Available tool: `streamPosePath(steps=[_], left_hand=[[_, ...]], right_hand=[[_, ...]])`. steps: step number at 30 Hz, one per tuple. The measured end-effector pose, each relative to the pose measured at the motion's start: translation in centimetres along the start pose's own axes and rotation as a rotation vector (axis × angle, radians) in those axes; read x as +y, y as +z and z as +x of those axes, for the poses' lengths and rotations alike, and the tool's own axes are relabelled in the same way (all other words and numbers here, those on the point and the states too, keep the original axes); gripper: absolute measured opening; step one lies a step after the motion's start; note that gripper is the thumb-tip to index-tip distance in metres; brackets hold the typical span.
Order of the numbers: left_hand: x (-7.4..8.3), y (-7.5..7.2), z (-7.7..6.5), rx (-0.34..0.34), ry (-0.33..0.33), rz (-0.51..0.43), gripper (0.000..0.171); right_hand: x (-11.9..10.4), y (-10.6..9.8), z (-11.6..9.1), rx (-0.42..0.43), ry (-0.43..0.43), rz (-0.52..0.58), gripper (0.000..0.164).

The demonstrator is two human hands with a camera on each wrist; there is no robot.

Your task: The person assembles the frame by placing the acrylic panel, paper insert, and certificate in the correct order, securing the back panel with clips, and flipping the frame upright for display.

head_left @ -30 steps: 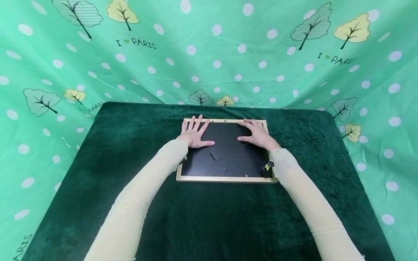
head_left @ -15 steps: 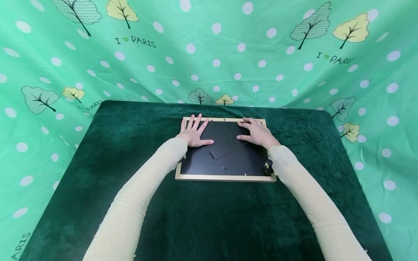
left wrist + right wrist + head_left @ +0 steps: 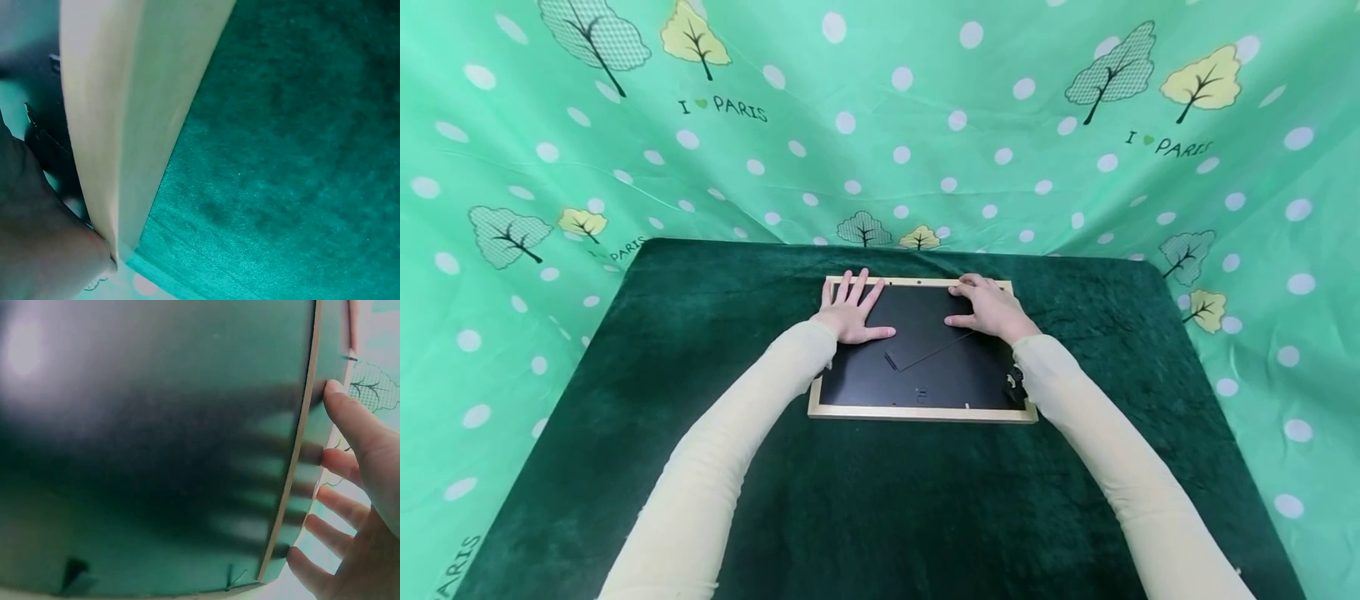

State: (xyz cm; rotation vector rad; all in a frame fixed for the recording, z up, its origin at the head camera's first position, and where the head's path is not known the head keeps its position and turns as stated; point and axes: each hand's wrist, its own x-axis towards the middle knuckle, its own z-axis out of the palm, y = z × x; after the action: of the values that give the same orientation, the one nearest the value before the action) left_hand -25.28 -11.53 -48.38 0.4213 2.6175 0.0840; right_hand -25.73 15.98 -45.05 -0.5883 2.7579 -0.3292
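A picture frame (image 3: 921,412) lies back up on the table, with a light wooden rim and a glossy black backing board (image 3: 857,387). A slanted line and a small hinge-like mark (image 3: 891,362) show on the board. My left hand (image 3: 848,321) lies spread over the far left corner, its fingertips reaching the far rim and its thumb on the board. At the far right, my right hand (image 3: 994,310) rests its thumb and bent fingers on the board and rim. In the right wrist view, the right-hand fingers (image 3: 340,540) touch the shiny board, which reflects them.
Dark green velvet cloth (image 3: 925,517) covers the table. A light green dotted curtain (image 3: 955,150) with printed trees hangs behind and at both sides. A small black device (image 3: 1015,385) is at my right wrist, by the frame's right edge.
The head view has shifted slightly. Both hands stay on the frame in nearly the same pose, and the frame has not visibly moved on the table.
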Motion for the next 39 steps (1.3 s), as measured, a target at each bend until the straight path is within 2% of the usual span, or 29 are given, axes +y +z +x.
streamPosePath(steps=[9,14,20,26,34,37,39], left_hand=[[0.3,-0.4,-0.6,0.0,0.011,-0.012,0.097],[0.4,-1.1,-1.4,0.029,0.038,-0.042,0.096],[-0.2,-0.6,-0.5,0.043,0.057,-0.109,0.097],[-0.5,-0.8,-0.6,0.118,0.094,-0.186,0.099],[-1.4,-1.0,-0.7,0.095,0.152,-0.251,0.1],[-1.4,-1.3,-0.7,0.097,0.172,-0.275,0.1],[-1.3,-1.4,-0.7,0.101,0.177,-0.282,0.1]], right_hand=[[0.0,0.1,0.1,0.008,0.011,0.01,0.064],[0.0,0.2,0.1,0.009,0.003,0.014,0.064],[0.4,0.5,0.0,0.008,-0.016,0.04,0.064],[0.9,0.7,-0.1,0.006,-0.05,0.069,0.067],[1.9,1.6,-0.1,0.03,-0.089,0.182,0.069],[2.3,1.9,-0.2,0.069,-0.104,0.256,0.072],[2.2,2.0,-0.1,0.11,-0.114,0.267,0.074]])
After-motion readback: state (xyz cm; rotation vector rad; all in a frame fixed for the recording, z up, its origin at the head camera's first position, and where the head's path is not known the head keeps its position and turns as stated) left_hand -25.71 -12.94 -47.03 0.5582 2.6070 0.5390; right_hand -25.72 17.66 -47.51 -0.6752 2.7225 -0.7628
